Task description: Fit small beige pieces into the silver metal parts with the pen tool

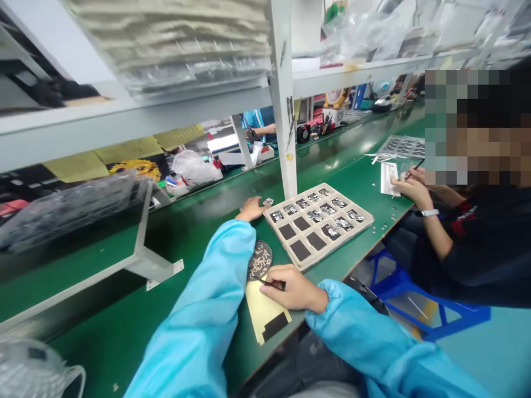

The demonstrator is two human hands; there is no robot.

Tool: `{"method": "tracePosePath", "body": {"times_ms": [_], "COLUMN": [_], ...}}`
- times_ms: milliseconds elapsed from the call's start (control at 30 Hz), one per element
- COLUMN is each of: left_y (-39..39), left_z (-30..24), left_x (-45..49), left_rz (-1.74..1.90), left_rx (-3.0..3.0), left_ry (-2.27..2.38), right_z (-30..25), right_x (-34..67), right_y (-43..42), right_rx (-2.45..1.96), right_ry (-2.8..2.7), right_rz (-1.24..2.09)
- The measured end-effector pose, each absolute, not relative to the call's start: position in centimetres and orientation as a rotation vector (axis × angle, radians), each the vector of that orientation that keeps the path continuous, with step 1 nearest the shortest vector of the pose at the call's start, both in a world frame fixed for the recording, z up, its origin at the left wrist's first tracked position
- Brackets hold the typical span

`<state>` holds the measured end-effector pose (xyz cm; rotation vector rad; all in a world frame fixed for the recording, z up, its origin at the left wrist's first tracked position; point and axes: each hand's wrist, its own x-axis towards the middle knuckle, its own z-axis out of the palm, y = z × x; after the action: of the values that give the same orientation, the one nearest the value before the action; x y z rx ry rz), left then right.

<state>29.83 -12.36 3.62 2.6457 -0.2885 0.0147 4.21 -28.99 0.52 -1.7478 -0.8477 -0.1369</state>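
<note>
A tray (318, 221) with rows of pockets lies on the worktop (124, 326), just right of a post (286, 138). The left hand (251, 209) rests at the tray's far left corner, beside a small part (269, 202). A round dish (260, 259) sits left of the tray's near corner. In front of the dish lies a sheet (265, 315), with the right hand (292, 287) on it. A co-worker's hand (409, 188) is at the right, behind the tray.

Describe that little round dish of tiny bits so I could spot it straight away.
On the green bench, find the beige compartment tray. Just left of its near corner, between the two blue sleeves, sits the small dark round dish heaped with tiny pale parts. It is the only round container there.
</note>
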Motion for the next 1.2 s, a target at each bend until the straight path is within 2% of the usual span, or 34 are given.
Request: {"method": "tracePosePath", "body": {"times_ms": [133,333,467,600,733,833,1000,1200], "left_y": [-13.9,-10.9,-6.6,-1.0,1.1,-0.4,-3.2,-4.2], "left_z": [3.6,4.9,5.0,2.0,0.0,0.4,0.8,0.1], "left_x": [30.0,27.0,21.7,14.2,7.9,6.0,5.8,4.4], "left_rz": [0.016,0.062,0.196,0.275,0.467,0.564,0.400,0.367], "left_rx": [2.689,2.595,2.458,1.964,1.809,1.658,1.387,1.417], "left_ry": [-0.175,-0.178,-0.107,0.167,0.301,0.302,0.279,0.171], "right_z": [0.0,-0.5,-0.8,-0.6,0.4,0.9,0.7,0.4], "right_x": [4.8,5.0,5.1,5.1,4.4,3.9,3.6,3.3], "right_y": [-28.6,-28.5,-28.5,-28.6,-29.2,-29.9,-30.5,-29.8], "right_rx": [-1.773,-1.737,-1.730,-1.689,-1.626,-1.618,-1.474,-1.498], "right_ry": [-0.833,-0.893,-0.900,-0.913,-0.881,-0.807,-0.529,-0.412], "right_rz": [-0.122,-0.128,-0.182,-0.246,-0.242,-0.079,0.410,0.502]}}
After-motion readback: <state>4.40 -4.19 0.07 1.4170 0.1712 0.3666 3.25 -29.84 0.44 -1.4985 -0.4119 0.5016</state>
